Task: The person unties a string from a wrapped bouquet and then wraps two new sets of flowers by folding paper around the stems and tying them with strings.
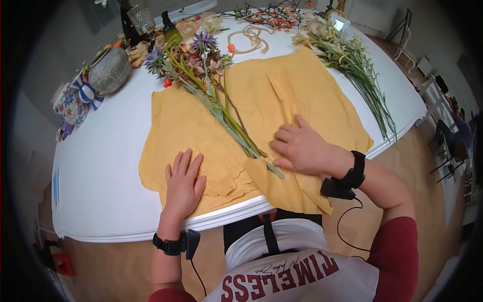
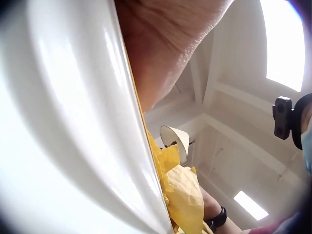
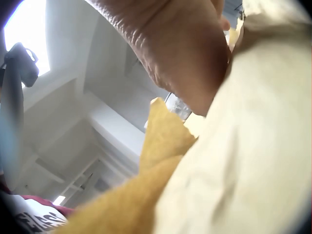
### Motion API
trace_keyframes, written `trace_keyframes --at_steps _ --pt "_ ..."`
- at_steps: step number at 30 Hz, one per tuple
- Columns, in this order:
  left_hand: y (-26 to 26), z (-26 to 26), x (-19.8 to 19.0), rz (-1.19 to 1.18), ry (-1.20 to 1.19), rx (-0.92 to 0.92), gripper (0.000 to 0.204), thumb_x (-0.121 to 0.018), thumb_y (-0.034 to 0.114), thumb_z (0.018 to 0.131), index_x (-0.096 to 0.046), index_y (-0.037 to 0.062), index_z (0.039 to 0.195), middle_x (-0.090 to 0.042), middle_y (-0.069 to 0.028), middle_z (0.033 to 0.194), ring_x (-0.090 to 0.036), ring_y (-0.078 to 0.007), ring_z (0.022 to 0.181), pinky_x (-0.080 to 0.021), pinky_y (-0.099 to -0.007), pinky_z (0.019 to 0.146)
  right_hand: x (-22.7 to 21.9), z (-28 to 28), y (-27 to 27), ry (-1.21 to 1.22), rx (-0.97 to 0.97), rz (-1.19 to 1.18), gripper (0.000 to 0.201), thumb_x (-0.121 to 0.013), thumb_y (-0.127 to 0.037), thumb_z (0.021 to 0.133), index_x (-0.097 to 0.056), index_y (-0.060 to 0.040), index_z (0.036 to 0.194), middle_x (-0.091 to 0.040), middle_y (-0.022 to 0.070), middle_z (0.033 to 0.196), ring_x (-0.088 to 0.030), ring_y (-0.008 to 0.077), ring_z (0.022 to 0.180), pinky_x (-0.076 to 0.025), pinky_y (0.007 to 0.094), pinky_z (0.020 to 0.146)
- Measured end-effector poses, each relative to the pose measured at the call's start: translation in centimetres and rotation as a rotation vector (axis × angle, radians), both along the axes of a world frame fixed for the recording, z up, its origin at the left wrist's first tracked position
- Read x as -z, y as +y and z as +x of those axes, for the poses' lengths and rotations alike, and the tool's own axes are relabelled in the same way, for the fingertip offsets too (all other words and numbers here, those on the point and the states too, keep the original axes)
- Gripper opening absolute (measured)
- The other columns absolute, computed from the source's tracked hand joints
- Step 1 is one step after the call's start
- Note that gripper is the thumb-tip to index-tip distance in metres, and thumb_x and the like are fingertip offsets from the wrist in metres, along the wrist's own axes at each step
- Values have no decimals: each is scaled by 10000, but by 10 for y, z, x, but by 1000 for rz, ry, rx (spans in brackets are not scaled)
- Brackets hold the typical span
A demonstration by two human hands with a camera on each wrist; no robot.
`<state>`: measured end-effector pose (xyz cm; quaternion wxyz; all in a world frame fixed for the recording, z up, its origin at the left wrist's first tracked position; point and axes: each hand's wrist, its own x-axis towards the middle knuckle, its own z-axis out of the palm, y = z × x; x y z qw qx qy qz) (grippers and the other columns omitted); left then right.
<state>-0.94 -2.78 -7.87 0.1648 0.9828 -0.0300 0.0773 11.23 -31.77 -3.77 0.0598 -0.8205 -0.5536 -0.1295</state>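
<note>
Yellow crinkled wrapping sheet (image 1: 251,85) covers the middle of the table and hangs over its front edge. On it lies a bunch of flowers (image 1: 201,65), purple and dusty pink blooms up, green stems toward the front edge. The left hand (image 1: 185,186) rests flat on the sheet's front left part, fingers spread. The right hand (image 1: 302,148) lies on the sheet just right of the stem ends, fingers slightly bent. In the left wrist view the left palm (image 2: 161,48) is against the sheet at the table edge. In the right wrist view the right hand (image 3: 180,53) touches the pale paper (image 3: 243,131).
Long green stems with pale blooms (image 1: 352,60) lie at the right. A grey round vase (image 1: 108,70), a floral pot (image 1: 70,105) and dark bottles stand at the back left. Twigs with orange berries (image 1: 271,17) and a beige cord (image 1: 251,40) lie at the back.
</note>
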Motion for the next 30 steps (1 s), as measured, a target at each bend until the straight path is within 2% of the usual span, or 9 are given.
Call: trace_keyframes --at_steps 4,6,10,12,13,17,19,24,30 --pt "-1 0 0 6 12 7 483 -528 193 842 -446 107 1310 -314 -154 1421 -248 -347 1324 -155 -534 1057 -18 17 -69 83 472 -320 184 -589 -245 736 -642 -84 807 -577 70 838 -530 225 917 -350 425 874" --pt "-1 0 0 5 2 -8 485 -529 185 839 -445 104 1311 -316 -151 1420 -252 -349 1319 -156 -535 1056 -1 26 -114 95 493 -115 151 -586 -216 716 -648 -86 762 -578 69 817 -542 237 891 -363 392 846" --pt "-2 0 0 5 -1 2 485 -528 181 839 -444 104 1311 -316 -149 1419 -257 -348 1316 -156 -538 1055 -19 22 -148 169 617 -155 155 -621 -174 674 -624 -81 798 -585 76 871 -535 268 925 -387 379 851" --pt "-2 0 -1 4 0 -11 486 -529 181 840 -443 106 1312 -319 -150 1417 -258 -348 1315 -158 -544 1052 -42 23 -133 170 806 -519 141 -621 -138 685 -614 -66 805 -598 88 857 -557 268 896 -418 376 793" --pt "-2 0 -1 9 1 -20 486 -529 181 840 -443 106 1312 -319 -150 1417 -258 -348 1315 -158 -544 1052 -51 24 -121 171 796 -515 141 -621 -138 685 -614 -66 805 -598 88 857 -557 268 896 -418 376 793" --pt "-1 -2 0 23 -11 -11 478 -524 200 847 -444 108 1309 -322 -153 1413 -256 -349 1318 -162 -553 1045 -69 19 -31 25 404 176 104 -606 -116 734 -608 -43 809 -593 105 752 -600 280 719 -468 382 631" --pt "-1 -1 0 27 -18 -8 475 -522 209 851 -444 109 1309 -323 -154 1412 -255 -349 1318 -164 -557 1043 -61 15 18 136 256 226 182 -613 -173 750 -595 -20 846 -608 110 761 -605 292 702 -472 398 632" --pt "-1 -1 -1 34 -14 0 469 -516 228 861 -443 110 1309 -325 -157 1410 -257 -350 1318 -163 -562 1040 -8 36 94 447 451 -56 431 -616 -341 742 -552 26 958 -627 178 893 -610 343 816 -483 406 704" --pt "1 -1 3 32 -35 11 472 -521 239 859 -445 111 1307 -331 -157 1405 -260 -352 1313 -165 -563 1039 11 59 113 661 632 94 315 -592 -216 700 -603 53 862 -634 237 910 -624 338 887 -496 396 752"
